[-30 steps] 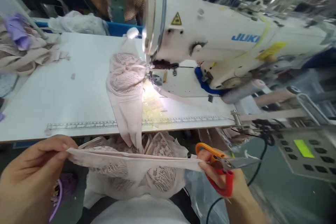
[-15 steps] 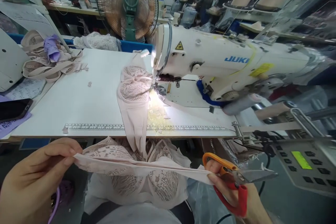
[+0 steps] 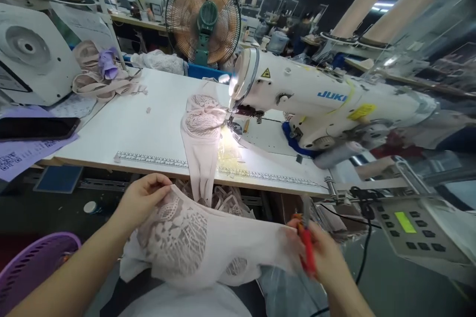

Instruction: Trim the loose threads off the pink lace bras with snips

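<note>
Garment work at a sewing station, seen from the worker's head. The left hand [image 3: 143,203] pinches the upper edge of a pale pink lace-cupped bra [image 3: 182,237] between thumb and fingers. The right hand [image 3: 320,245], blurred, is curled around scissors [image 3: 308,252] with red and orange handles, blades pointing up; its fingertips meet the opposite end of the bra, though their exact grip there cannot be told. The bra spans the space between the hands, above the worker's lap and in front of the table edge, one lace cup facing upward near the left hand. On the white worktable [image 3: 156,124], a second lace bra [image 3: 203,124] lies beside the needle area of a JUKI sewing machine [image 3: 297,81], its long panel hanging over the front edge and crossing a printed ruler scale [image 3: 152,159]. To the right stands a control box [image 3: 420,230] with a lit green display; to the left, a smartphone [image 3: 39,129] rests on purple printed paper [image 3: 33,153], and a purple basket [image 3: 40,245] sits below. A fan [image 3: 203,17] stands behind the table
</note>
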Motion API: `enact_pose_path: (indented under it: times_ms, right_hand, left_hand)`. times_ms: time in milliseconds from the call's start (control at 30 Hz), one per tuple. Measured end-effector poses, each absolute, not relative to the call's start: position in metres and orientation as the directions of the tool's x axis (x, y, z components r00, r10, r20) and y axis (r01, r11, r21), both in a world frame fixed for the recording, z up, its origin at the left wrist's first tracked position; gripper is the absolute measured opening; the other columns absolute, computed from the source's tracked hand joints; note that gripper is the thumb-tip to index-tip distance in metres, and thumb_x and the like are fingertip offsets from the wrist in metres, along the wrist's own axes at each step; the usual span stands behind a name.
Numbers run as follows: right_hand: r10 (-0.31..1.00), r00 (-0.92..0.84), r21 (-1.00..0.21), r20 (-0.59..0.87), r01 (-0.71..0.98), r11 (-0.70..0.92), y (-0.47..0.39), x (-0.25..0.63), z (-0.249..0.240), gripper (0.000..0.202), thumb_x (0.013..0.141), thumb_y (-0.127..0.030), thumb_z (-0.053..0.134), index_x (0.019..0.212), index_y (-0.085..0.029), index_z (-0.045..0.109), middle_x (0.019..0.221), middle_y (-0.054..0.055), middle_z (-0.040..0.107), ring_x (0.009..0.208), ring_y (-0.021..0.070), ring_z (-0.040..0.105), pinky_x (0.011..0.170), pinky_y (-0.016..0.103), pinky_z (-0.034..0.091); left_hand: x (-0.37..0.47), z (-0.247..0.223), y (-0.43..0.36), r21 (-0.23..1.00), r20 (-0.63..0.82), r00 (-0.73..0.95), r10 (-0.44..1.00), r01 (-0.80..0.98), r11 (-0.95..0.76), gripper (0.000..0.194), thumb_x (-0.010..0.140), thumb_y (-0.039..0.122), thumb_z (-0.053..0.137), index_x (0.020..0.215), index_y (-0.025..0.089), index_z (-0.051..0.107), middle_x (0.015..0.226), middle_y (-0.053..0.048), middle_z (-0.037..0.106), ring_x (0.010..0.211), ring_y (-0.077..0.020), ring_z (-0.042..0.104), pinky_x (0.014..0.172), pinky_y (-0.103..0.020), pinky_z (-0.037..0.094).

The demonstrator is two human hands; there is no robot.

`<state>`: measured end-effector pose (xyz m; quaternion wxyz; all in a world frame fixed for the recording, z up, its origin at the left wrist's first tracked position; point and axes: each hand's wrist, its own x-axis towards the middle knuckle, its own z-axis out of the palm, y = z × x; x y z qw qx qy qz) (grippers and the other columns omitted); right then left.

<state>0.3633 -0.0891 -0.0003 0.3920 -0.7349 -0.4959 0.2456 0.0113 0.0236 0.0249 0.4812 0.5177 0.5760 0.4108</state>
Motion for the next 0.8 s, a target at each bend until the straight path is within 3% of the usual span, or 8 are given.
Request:
enact_pose_path:
  times_ms: [100,233,300,367,567,800]
  right_hand:
    - [0.947,0.31,-0.792,0.081,0.597,-0.128,-0.076,0.36,-0.004,0.021,0.07,-0.038,0.07,0.08,-0.02,0.064,0.085,0.008,0.072,0.074,0.025,0.067,0.064,0.033,0.054]
    - [0.993,0.011,-0.736,0.115,0.672,0.078,-0.061,0.326,-0.006,0.021,0.082,-0.027,0.06,0.101,-0.02,0.063,0.107,0.012,0.07,0.096,0.0271,0.066,0.08,0.038,0.053]
    - [0.973,-0.214,-0.69,0.081,0.693,0.21,-0.049,0.301,-0.01,0.017,0.082,-0.021,0.057,0.098,-0.021,0.06,0.105,0.012,0.069,0.096,0.0263,0.065,0.081,0.038,0.051]
    - [0.943,-0.331,-0.618,0.023,0.737,0.274,-0.035,0.279,-0.017,0.014,0.077,-0.016,0.058,0.09,-0.021,0.057,0.096,0.011,0.068,0.09,0.0264,0.063,0.076,0.037,0.05]
    - [0.924,-0.38,-0.563,-0.041,0.773,0.293,-0.012,0.256,-0.038,0.016,0.069,-0.01,0.053,0.072,-0.021,0.041,0.076,0.007,0.056,0.071,0.0237,0.053,0.063,0.034,0.042]
    - [0.917,-0.393,-0.658,-0.059,0.707,0.261,-0.012,0.255,-0.022,0.022,0.078,-0.02,0.05,0.066,-0.023,0.032,0.067,0.0,0.047,0.058,0.0147,0.043,0.052,0.025,0.037]
  left_hand:
    - [0.03,-0.004,0.033,0.98,-0.17,0.039,0.985,0.11,0.165,0.029,0.063,0.044,0.072,0.072,0.018,0.063,0.061,0.0,0.061,0.052,-0.0148,0.056,0.05,-0.026,0.047]
    - [0.031,-0.018,0.035,0.98,-0.199,0.071,0.977,0.04,0.196,0.038,0.063,0.05,0.075,0.083,0.019,0.066,0.082,-0.005,0.068,0.075,-0.021,0.063,0.065,-0.029,0.052]
    - [0.023,-0.021,0.038,0.976,-0.217,0.083,0.973,0.021,0.216,0.044,0.065,0.055,0.073,0.091,0.02,0.068,0.096,-0.006,0.069,0.091,-0.0237,0.063,0.078,-0.03,0.051]
    - [0.011,-0.026,0.041,0.968,-0.251,0.081,0.965,0.012,0.251,0.047,0.069,0.06,0.069,0.095,0.021,0.068,0.101,-0.007,0.069,0.097,-0.0243,0.062,0.085,-0.03,0.049]
    - [-0.033,-0.062,0.022,0.893,-0.444,0.073,0.893,-0.052,0.448,0.05,0.074,0.064,0.062,0.093,0.02,0.072,0.098,-0.011,0.073,0.095,-0.0283,0.065,0.082,-0.034,0.051]
    - [-0.035,-0.07,-0.018,0.771,-0.568,0.251,0.784,-0.172,0.614,0.044,0.068,0.058,0.071,0.093,0.023,0.076,0.1,-0.01,0.074,0.094,-0.0309,0.067,0.083,-0.039,0.052]
